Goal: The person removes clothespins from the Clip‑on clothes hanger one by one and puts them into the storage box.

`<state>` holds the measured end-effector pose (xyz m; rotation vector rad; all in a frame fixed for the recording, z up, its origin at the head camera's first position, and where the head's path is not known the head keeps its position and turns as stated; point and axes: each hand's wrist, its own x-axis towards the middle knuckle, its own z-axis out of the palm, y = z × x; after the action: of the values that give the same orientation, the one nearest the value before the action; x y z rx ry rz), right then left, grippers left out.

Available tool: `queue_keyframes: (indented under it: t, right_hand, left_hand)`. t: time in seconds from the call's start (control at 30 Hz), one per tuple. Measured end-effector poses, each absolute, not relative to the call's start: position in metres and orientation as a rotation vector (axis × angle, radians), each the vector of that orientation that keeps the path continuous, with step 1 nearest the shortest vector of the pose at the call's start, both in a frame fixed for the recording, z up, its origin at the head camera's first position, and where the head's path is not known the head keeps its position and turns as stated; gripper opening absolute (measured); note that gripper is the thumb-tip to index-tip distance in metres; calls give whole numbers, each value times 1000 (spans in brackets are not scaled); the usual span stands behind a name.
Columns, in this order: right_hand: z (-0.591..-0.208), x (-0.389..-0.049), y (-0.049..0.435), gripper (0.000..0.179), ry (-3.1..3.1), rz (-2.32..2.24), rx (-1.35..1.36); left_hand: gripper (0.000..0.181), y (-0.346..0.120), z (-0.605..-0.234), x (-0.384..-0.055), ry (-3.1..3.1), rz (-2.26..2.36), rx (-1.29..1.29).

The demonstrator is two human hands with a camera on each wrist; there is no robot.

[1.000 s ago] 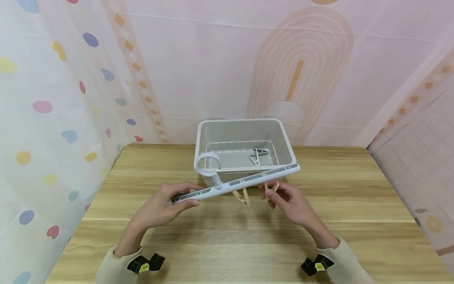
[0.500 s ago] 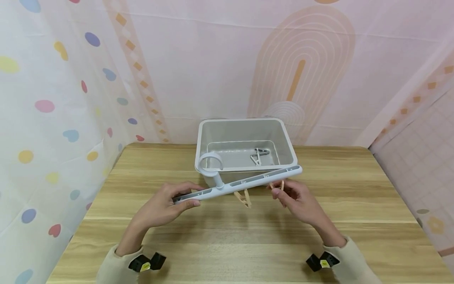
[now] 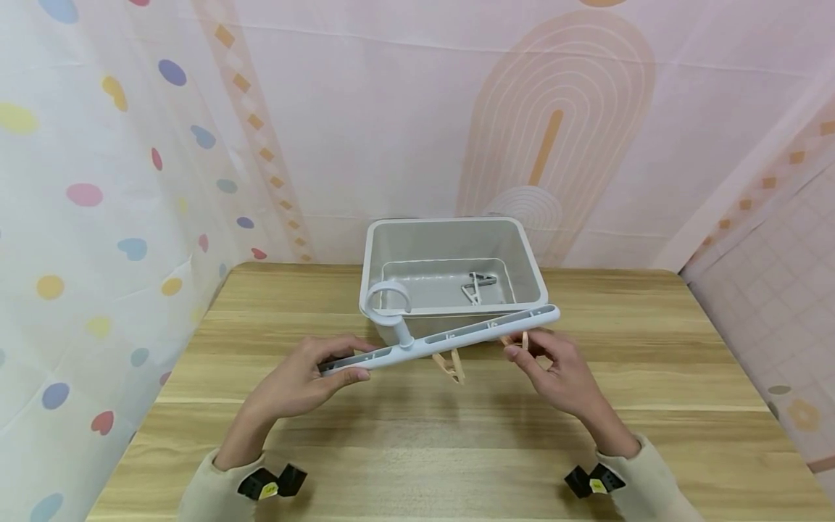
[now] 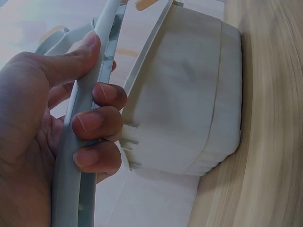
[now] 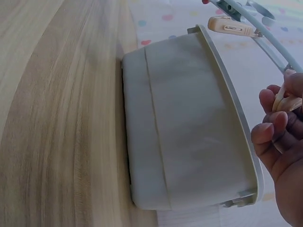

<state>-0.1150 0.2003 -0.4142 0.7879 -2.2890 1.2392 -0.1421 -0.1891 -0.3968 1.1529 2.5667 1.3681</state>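
Note:
My left hand [image 3: 296, 380] grips the left end of a pale blue-grey plastic clip hanger [image 3: 472, 332], thumb on one side and fingers curled round the bar in the left wrist view. The hanger is held in the air, its right end higher, and its ring-shaped hook [image 3: 389, 317] points up. One beige clothespin [image 3: 452, 367] hangs under the bar's middle. Below the right part of the bar, my right hand [image 3: 554, 371] pinches a second beige clothespin [image 5: 288, 103] by its handles. Its top is at the bar in the right wrist view.
Behind the hanger a grey plastic bin [image 3: 453, 228] stands on the wooden table [image 3: 417, 464] by the patterned curtain [image 3: 391, 130]. Inside lie a white clip [image 3: 471, 292] and a dark grey clip [image 3: 484, 279]. The bar's right part overlaps the bin's front rim in the head view.
My right hand has moved a little to the right along the bar with the clothespin. The left hand and hanger have hardly moved; the whole head view has shifted slightly.

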Motion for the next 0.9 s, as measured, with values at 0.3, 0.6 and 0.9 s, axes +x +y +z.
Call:
queue_keyframes:
  t: [0.3, 0.6, 0.9]
  right_hand:
    - [-415, -119, 200, 21, -2111, 1113, 852]
    - [-423, -125, 193, 32, -1948, 1100, 898]
    - [-421, -127, 185, 39, -1822, 950, 906]
  left_hand:
    - [24, -188, -396, -140, 2576, 1389, 1158]
    - [26, -190, -396, -140, 2592, 1374, 1138]
    - [27, -194, -393, -139, 2605, 1347, 1140]
